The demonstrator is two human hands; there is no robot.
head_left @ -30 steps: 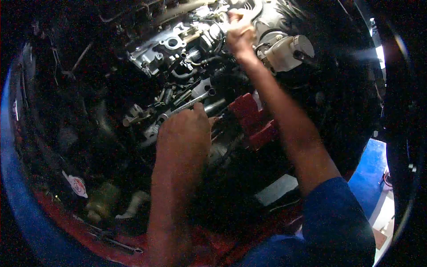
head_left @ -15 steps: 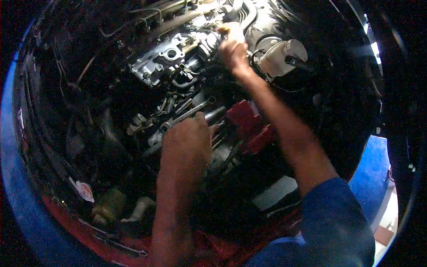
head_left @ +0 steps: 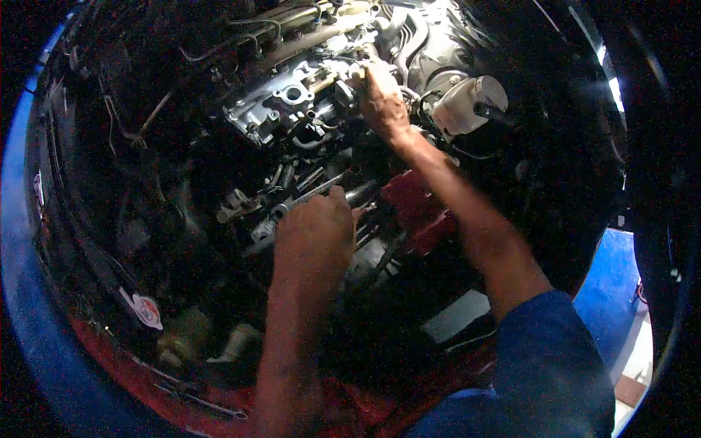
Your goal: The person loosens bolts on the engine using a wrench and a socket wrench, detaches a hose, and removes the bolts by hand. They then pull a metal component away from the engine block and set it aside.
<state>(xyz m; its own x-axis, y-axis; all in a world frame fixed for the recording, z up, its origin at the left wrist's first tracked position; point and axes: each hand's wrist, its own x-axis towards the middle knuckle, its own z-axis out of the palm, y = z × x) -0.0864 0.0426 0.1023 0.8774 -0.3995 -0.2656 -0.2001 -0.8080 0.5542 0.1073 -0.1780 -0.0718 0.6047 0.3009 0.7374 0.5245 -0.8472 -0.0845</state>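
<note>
My right hand [head_left: 385, 106] reaches deep into a car's engine bay, its curled fingertips at the brightly lit metal parts beside the pale hoses [head_left: 412, 40]. What the fingers pinch is hidden by the hand and the glare. Nearer to me, my left hand [head_left: 314, 233] is closed, knuckles up, over a pile of metal tools. A ring spanner [head_left: 314, 192] lies slanted just beyond its knuckles, and a red cloth [head_left: 418, 208] sits to its right. The left fingertips are out of sight underneath.
A white fluid reservoir [head_left: 467, 108] stands right of my right hand. A silver metal engine part [head_left: 259, 109] with a round opening is on the left. At the red front edge are a white cap [head_left: 146, 312] and another spanner [head_left: 208, 405].
The view has shifted slightly, moving the scene down and right. My right hand has drawn a little towards me and changed its angle at the lit parts. My left hand stays by the tools.
</note>
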